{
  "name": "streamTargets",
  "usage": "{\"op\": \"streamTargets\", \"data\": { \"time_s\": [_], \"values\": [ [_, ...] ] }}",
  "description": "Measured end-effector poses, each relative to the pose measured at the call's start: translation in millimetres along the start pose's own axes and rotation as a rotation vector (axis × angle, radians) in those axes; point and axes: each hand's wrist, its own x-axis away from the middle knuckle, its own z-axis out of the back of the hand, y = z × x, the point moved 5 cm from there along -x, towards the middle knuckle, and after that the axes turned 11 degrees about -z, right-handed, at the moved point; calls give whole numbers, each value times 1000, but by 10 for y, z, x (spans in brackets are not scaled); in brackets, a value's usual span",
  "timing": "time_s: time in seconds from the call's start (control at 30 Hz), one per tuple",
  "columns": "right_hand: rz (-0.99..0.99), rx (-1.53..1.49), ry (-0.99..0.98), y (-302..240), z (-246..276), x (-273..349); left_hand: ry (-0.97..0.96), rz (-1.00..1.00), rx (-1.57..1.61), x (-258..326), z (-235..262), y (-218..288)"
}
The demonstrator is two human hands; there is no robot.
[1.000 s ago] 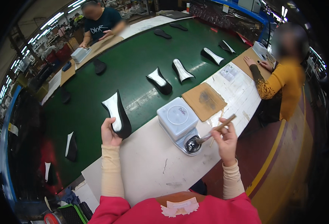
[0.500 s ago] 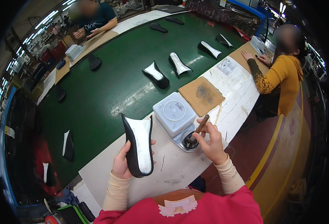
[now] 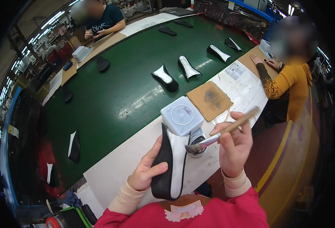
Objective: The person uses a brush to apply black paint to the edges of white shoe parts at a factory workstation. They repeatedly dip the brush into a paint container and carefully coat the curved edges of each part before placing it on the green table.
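A black shoe sole with a white upper face (image 3: 178, 163) is gripped by my left hand (image 3: 146, 169), thumb on its black side wall. It stands tilted in front of my chest, curved wide end away from me. Closed round the wooden handle of a paintbrush (image 3: 236, 126) is my right hand (image 3: 235, 150). The dark bristles are at the sole's right edge; whether they touch it I cannot tell. Just behind the bristles is a small cup (image 3: 201, 152) of dark stuff, partly hidden. It adjoins a light blue plastic box (image 3: 175, 121).
A green conveyor belt (image 3: 133, 76) carries several soles, some white-faced, some all black. A stained cardboard piece (image 3: 209, 99) lies beyond the box on the white-covered bench edge (image 3: 114, 174). One person in yellow (image 3: 292, 81) is at the right, another in dark teal (image 3: 112, 17) across the belt.
The brush has come up out of the cup to the sole's edge. My left hand has brought the sole right and nearer, turning it so more of its black side shows.
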Motion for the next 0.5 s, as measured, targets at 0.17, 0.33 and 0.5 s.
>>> {"op": "streamTargets", "data": {
  "time_s": [0.17,0.33,0.5],
  "values": [
    [581,524,-169,-350,-366,73,-103,-30,-41,31,-191,143],
    [653,705,-273,-383,-439,111,-164,-85,-117,60,-215,194],
    [522,599,-294,-419,-424,78,-212,-82,-171,90,-194,210]
  ]
}}
